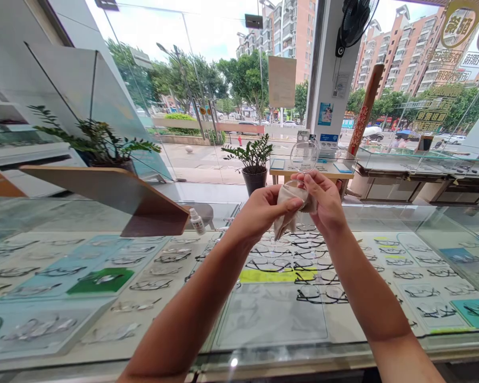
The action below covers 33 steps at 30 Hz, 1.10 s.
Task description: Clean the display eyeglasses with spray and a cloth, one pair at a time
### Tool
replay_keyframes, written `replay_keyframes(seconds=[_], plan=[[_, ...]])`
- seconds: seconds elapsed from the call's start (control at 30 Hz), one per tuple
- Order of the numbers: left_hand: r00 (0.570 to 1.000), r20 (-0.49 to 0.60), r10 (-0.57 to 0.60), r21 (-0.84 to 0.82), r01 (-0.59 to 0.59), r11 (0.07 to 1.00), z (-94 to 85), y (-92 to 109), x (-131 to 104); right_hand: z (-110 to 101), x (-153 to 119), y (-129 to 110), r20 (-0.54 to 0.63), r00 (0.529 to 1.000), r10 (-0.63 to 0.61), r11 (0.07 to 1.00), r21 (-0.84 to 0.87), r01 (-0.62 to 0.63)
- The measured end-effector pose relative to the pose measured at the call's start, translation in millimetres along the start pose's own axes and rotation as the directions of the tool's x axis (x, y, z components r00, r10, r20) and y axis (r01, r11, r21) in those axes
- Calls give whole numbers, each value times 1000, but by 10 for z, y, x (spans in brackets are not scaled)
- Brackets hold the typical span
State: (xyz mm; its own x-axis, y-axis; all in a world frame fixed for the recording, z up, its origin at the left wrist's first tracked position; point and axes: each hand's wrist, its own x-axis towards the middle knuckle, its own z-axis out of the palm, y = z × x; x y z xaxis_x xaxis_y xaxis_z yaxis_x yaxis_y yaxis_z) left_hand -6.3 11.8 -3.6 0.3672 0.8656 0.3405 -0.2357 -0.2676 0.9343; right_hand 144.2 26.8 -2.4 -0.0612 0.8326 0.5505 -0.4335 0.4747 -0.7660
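Now the left hand (261, 210) is pressing its fingers together on a beige cloth (292, 205), the thumb lying flat over the folds. Close against it, the right hand (328, 205) is bringing its fingertips together at the cloth's upper edge, pinching what is looking like the thin rim of some clear glasses (304, 155). One round lens is standing up above the fingertips, and the cloth is covering the lower part, so I'm not making out the rest. A corner of the cloth is hanging down between the wrists.

Both hands are hovering over a glass counter (287, 354), where rows of spectacle frames (322, 294) are lying beneath the top, some of them near a bright yellow-green strip (277, 275). Over to the left of the hands, a small white bottle (197, 221) is standing beside a slanting brown board (151, 205). Beyond the counter, a potted plant (253, 157) is sitting near a wooden table (281, 174), and a bushier plant (104, 141) is spreading its leaves behind the board. Farther out, trees and tall buildings are showing through the big windows.
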Motion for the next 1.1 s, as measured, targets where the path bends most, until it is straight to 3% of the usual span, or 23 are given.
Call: replay_keyframes(seconds=[0.3, 0.43, 0.73, 0.97, 1.1], plan=[[987, 119, 112, 10, -114, 993, -54, -25, 8, -35, 1, -49, -6, 1000, 6, 1000, -24, -6], [983, 152, 102, 33, -108, 994, -65, -13, -1, -28, -5, -49, -30, 999, 25, 999, -30, -26], [991, 110, 72, 8, -74, 997, -31, 11, -2, -17, -15, -53, 4, 1000, -2, 998, 65, 2], [987, 157, 24, 82, -38, 996, -73, 29, 0, -39, -16, -57, -7, 1000, 13, 999, -47, -13], [985, 160, 69, 137, -91, 986, -61, -6, 7, -56, -8, -47, -9, 1000, 17, 1000, -8, -17]])
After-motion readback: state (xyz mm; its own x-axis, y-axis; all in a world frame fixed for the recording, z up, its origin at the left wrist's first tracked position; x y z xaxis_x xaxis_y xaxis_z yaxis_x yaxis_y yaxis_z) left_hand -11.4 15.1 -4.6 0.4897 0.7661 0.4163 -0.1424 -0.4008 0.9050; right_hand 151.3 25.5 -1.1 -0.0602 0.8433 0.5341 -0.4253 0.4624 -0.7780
